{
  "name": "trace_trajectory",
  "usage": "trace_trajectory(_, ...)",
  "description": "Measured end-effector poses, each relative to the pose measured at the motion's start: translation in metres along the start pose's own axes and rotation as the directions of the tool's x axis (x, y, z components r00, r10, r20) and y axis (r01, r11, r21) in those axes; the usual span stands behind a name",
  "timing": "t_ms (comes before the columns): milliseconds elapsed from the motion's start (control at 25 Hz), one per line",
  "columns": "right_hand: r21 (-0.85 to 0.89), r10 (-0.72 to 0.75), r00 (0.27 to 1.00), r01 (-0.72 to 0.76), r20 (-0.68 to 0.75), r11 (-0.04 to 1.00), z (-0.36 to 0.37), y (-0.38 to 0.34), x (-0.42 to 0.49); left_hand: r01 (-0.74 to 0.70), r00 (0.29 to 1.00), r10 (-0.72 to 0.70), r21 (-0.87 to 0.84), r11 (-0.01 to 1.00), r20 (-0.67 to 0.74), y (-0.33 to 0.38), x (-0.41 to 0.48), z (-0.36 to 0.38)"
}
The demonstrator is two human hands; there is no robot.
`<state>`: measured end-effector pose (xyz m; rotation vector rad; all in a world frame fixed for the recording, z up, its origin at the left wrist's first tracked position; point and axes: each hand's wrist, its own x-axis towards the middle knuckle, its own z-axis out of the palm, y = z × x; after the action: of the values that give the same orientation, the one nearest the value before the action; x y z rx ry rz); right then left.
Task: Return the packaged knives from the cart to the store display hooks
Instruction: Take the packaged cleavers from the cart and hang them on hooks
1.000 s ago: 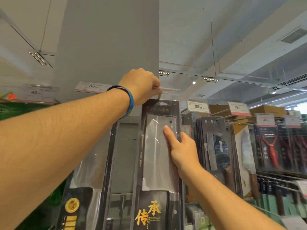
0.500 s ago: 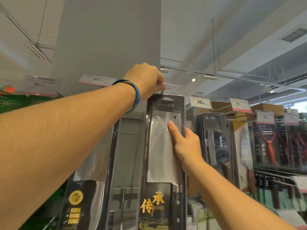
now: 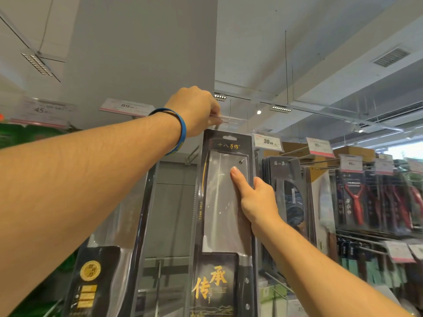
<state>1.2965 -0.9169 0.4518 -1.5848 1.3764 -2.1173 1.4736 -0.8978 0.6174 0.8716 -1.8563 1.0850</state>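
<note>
A tall black cleaver package [image 3: 225,225] with a clear window and gold characters stands upright in front of me, its hang hole just under a display hook [image 3: 217,126]. My right hand [image 3: 256,197] grips the package's right edge, thumb flat on the window. My left hand [image 3: 196,110], blue band at the wrist, is raised above the package top and pinches the clear label holder [image 3: 229,118] at the hook's end. The hook's tip is partly hidden behind my left hand.
Another packaged knife [image 3: 100,266] with a gold seal hangs at lower left. To the right hang more knife packs [image 3: 290,195] and red peelers [image 3: 354,197] on hooks with price tags [image 3: 267,141]. A grey pillar [image 3: 142,53] rises behind.
The package has moved up a little and closer to the hook, carried by my right hand. My left hand stays at the hook's end.
</note>
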Motion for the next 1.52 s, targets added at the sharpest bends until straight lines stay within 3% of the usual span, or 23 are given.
trace_trajectory(160,-0.347,-0.016,0.975,0.094,0.221,0.933,0.019,0.015,-0.014,0.001,1.0,-0.001,0.008,1.0,0.001,0.001,0.002,-0.002)
trace_trajectory(240,-0.434,-0.011,0.973,0.114,0.232,0.894,0.024,0.032,-0.025,-0.002,1.0,0.002,0.006,1.0,0.024,-0.001,0.002,-0.004)
trace_trajectory(440,-0.136,-0.215,0.977,0.214,0.014,0.967,0.015,0.018,-0.016,-0.008,0.999,0.008,0.013,1.0,0.034,-0.002,0.003,-0.004)
trace_trajectory(520,-0.101,-0.269,0.963,0.264,-0.03,0.959,0.014,0.001,-0.01,-0.021,1.0,0.02,0.027,0.999,0.018,0.0,0.003,-0.004)
trace_trajectory(760,-0.023,-0.071,0.995,0.073,0.072,0.997,0.026,-0.011,-0.004,-0.013,1.0,0.013,0.011,1.0,0.007,-0.002,0.002,-0.003)
trace_trajectory(960,0.054,-0.032,0.996,0.028,0.079,0.998,0.021,-0.006,-0.003,-0.028,1.0,0.028,0.021,0.999,-0.006,-0.002,0.001,-0.002)
trace_trajectory(1360,0.023,-0.004,0.999,0.003,0.034,1.0,0.012,-0.014,-0.006,-0.016,0.999,0.017,0.019,1.0,-0.052,-0.003,-0.002,0.003)
trace_trajectory(1520,0.005,0.02,0.985,-0.021,0.169,1.0,0.012,-0.024,-0.005,-0.007,0.999,0.008,0.015,1.0,-0.049,-0.003,0.0,0.002)
